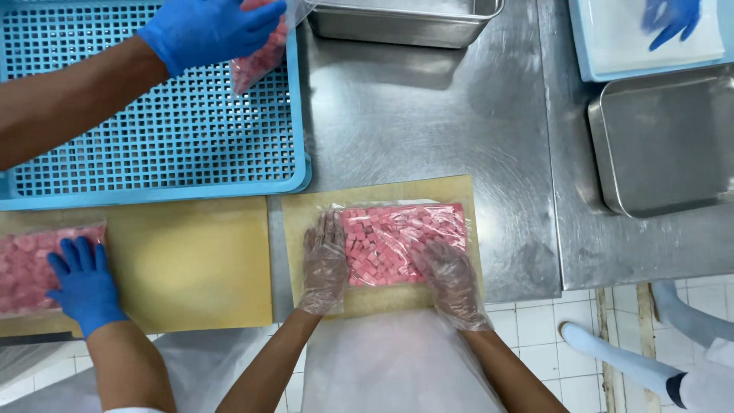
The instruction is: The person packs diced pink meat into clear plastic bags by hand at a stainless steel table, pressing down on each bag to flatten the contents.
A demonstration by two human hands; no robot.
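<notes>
A clear bag of pink cubes (401,241) lies flat on a tan cutting board (306,206) at the near edge of the steel table. My left hand (325,264), in a clear plastic glove, lies flat on the bag's left edge with its fingers spread. My right hand (453,281), gloved the same way, presses flat on the bag's lower right corner. Neither hand grips the bag.
A co-worker's blue-gloved hand (82,284) rests on another pink bag (27,268) on a second tan board (191,264). Their other hand (206,29) holds a bag over a blue perforated tray (153,145). Steel pans (665,141) (405,23) stand behind. Another blue glove (670,19) is at the top right.
</notes>
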